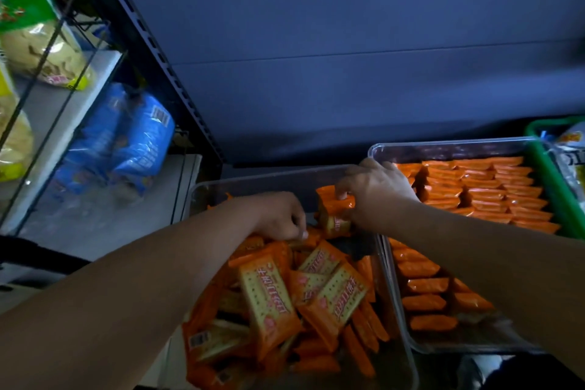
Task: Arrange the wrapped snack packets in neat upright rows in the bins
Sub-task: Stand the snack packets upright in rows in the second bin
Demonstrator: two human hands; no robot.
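Orange crinkly foil pkt (335, 215) | pinched by R hand (376, 193); L hand (278, 215) curled in heap (278, 294), grip unclear

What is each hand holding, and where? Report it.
Right hand pinches an upright orange packet by its top end. Left hand curls into the loose pile; its grip cannot be told.
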